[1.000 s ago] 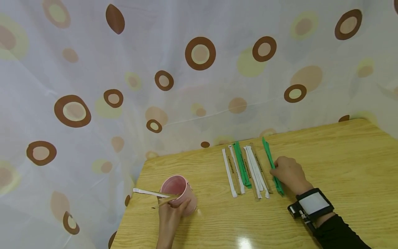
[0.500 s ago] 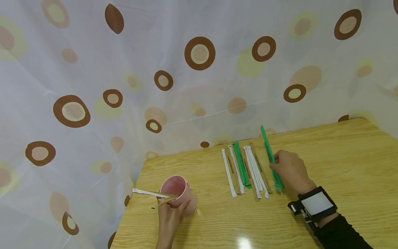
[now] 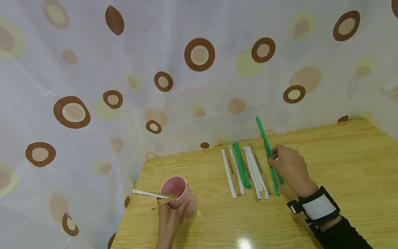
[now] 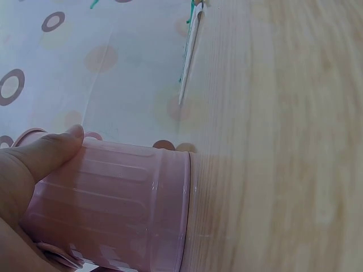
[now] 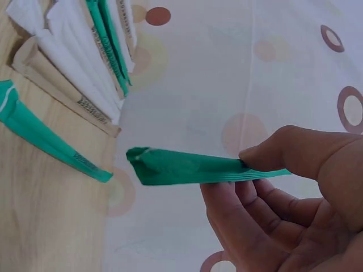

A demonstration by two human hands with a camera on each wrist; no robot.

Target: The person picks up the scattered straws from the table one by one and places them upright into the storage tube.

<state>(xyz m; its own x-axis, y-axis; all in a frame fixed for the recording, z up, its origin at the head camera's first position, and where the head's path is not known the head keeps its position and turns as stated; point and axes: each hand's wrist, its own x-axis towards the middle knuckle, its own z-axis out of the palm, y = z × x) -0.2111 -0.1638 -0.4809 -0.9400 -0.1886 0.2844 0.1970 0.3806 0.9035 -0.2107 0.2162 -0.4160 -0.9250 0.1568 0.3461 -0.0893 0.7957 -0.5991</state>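
Note:
A ribbed pink bucket [image 3: 190, 204] stands on the wooden table at the left, gripped round its side by my left hand [image 3: 169, 216]. A white paper-wrapped straw [image 3: 147, 193] and a brown-wrapped one [image 3: 166, 201] stick out leftward by its rim, above that hand; what supports them is hidden. Over at the right, my right hand [image 3: 290, 165] pinches a green paper-wrapped straw [image 5: 181, 168] between thumb and fingers, raised and tilted. A second green-wrapped straw [image 5: 51, 139] lies on the table beneath it.
Just left of the right hand, a row of white, brown and green wrapped straws [image 3: 244, 169] lies on the table [image 3: 211, 228]. Behind the table's far edge hangs a pale curtain [image 3: 217, 86] with brown rings.
My right hand has lifted one green straw up and slightly away, parting it from the other green straw on the table. The left hand and bucket have stayed put.

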